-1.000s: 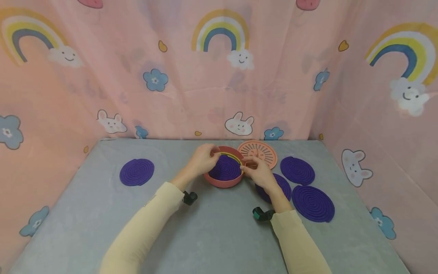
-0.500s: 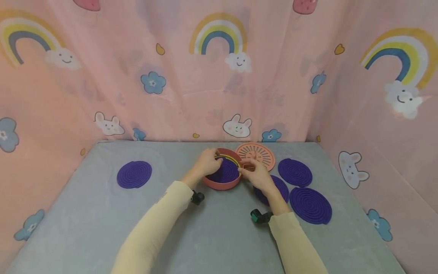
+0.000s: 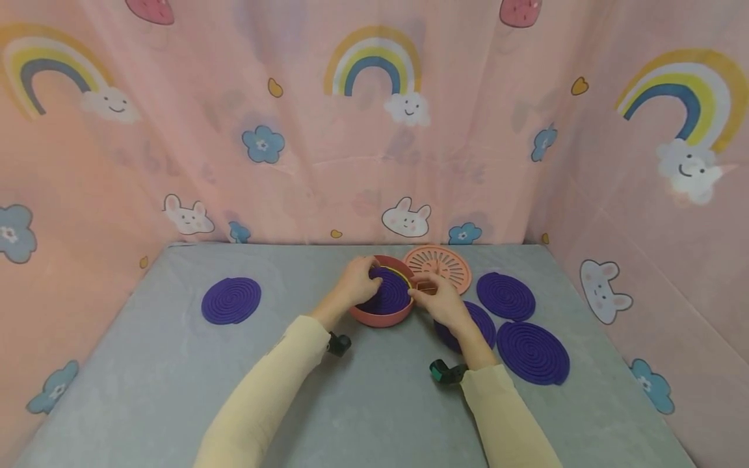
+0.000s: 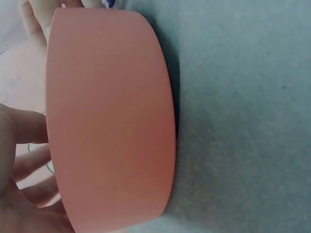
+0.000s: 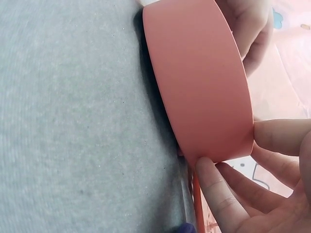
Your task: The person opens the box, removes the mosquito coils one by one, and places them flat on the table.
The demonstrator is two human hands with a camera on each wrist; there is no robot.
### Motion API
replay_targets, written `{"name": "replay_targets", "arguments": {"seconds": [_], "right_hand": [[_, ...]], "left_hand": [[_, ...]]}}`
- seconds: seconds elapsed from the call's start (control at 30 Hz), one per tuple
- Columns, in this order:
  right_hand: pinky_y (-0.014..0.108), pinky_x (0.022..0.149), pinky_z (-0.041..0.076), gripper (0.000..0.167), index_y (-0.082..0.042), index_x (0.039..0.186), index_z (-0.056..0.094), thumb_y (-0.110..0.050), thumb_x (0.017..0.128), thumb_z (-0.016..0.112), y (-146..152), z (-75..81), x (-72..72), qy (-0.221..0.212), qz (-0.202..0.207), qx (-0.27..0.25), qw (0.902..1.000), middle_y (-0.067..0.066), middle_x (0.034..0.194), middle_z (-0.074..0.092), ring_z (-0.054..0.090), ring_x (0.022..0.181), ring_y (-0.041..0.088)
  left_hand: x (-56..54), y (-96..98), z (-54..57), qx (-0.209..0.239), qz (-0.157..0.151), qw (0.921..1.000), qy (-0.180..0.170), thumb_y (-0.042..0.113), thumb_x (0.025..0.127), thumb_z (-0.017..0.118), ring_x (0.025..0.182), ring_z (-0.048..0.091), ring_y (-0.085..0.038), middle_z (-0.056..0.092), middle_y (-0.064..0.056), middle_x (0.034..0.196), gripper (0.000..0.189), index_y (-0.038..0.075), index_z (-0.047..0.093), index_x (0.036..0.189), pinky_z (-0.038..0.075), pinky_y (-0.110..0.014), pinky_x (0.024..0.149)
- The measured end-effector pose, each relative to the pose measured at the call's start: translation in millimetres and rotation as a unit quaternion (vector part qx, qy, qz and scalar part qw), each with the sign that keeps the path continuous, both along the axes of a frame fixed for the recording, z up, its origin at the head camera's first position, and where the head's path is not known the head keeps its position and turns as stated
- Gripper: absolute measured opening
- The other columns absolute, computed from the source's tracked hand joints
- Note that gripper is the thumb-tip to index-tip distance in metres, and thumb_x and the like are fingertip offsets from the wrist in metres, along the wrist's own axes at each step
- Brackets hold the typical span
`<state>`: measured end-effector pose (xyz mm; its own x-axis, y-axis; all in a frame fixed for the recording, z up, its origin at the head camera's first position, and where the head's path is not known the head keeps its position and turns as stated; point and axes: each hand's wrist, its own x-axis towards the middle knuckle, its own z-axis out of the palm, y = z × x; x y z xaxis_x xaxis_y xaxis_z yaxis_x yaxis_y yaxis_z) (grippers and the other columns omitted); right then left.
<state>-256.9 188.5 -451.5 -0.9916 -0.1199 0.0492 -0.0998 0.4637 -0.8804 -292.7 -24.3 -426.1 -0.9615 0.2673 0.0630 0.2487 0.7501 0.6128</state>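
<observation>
Near the back of the table stands a round pinkish-red mosquito coil holder (image 3: 381, 320) with a purple mosquito coil (image 3: 393, 296) inside it. Over its left rim reaches my left hand (image 3: 355, 286), thumb and fingers pinching the coil's upper left edge; the fingertips are hidden behind the wall in the left wrist view. My right hand (image 3: 443, 302) grips the holder's right side, thumb at the rim and fingers against the outer wall (image 5: 199, 87). A yellow band (image 3: 400, 268) shows along the inner far rim.
A slotted pink lid (image 3: 447, 263) lies behind my right hand. More purple coils lie flat: one (image 3: 231, 301) at far left, one (image 3: 506, 296) and another (image 3: 533, 353) at right, one (image 3: 480, 325) partly under my right wrist. A patterned curtain (image 3: 328, 162) borders the table.
My left hand has shifted from the far-left rim further into the holder, thumb now over the coil. Less of the yellow band shows. My right hand stays at the right rim.
</observation>
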Motion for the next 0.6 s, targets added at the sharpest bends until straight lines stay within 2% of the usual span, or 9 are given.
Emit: {"name": "replay_targets", "arguments": {"seconds": [0.17, 0.33, 0.6], "right_hand": [[0.046, 0.09, 0.055, 0.035, -0.008, 0.131, 0.065, -0.02, 0.098, 0.071, 1.2, -0.7, -0.9, -0.002, -0.003, 0.0, 1.0, 0.018, 0.127, 0.064, 0.062, 0.115, 0.034], [0.047, 0.091, 0.054, 0.035, -0.008, 0.13, 0.066, -0.019, 0.097, 0.071, 1.4, -1.4, -1.9, -0.003, -0.002, -0.003, 1.0, 0.018, 0.128, 0.064, 0.062, 0.116, 0.035], [0.049, 0.093, 0.053, 0.035, -0.006, 0.131, 0.065, -0.018, 0.098, 0.069, 1.0, -1.6, -1.4, 0.001, 0.004, -0.002, 1.0, 0.02, 0.13, 0.063, 0.06, 0.119, 0.038]], "left_hand": [[-2.0, -5.5, -0.9, 0.064, 0.0, 0.9979, 0.001, 0.006, 0.095, 0.069, 0.124, 0.056, -0.033, 0.061, -0.018, 0.13, 0.034, 0.001, 0.063, 0.128, 0.045, -0.047, 0.106], [-2.7, -11.8, 0.0, 0.12, 0.009, 0.9925, -0.025, 0.005, 0.095, 0.069, 0.127, 0.056, -0.034, 0.061, -0.018, 0.134, 0.035, 0.004, 0.064, 0.129, 0.045, -0.049, 0.106], [2.3, -16.2, 5.6, 0.122, -0.019, 0.9911, -0.051, 0.01, 0.097, 0.069, 0.13, 0.054, -0.034, 0.059, -0.015, 0.139, 0.034, 0.011, 0.065, 0.131, 0.045, -0.054, 0.105]]}}
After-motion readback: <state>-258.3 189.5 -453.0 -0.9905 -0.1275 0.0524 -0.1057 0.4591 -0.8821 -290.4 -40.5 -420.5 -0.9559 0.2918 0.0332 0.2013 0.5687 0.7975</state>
